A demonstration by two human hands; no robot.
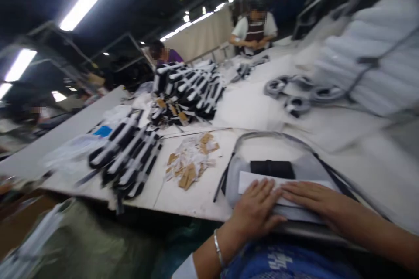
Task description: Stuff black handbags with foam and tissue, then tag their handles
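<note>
My left hand lies with its fingers stretched over a white strip, which looks like paper or card. From the other side my right hand rests flat on the same strip, its fingertips close to those of the left. Beneath the strip is a grey, rounded fabric piece with dark edging, near the table's front edge. A black rectangular patch shows on it just beyond the strip. Motion blurs the picture, so finer details are unclear.
Scraps of brown and white tags lie left of my hands. Black-and-white bundles are stacked farther left, with a bigger pile behind. Grey rolls and a tied white stack stand right. A co-worker is across the table.
</note>
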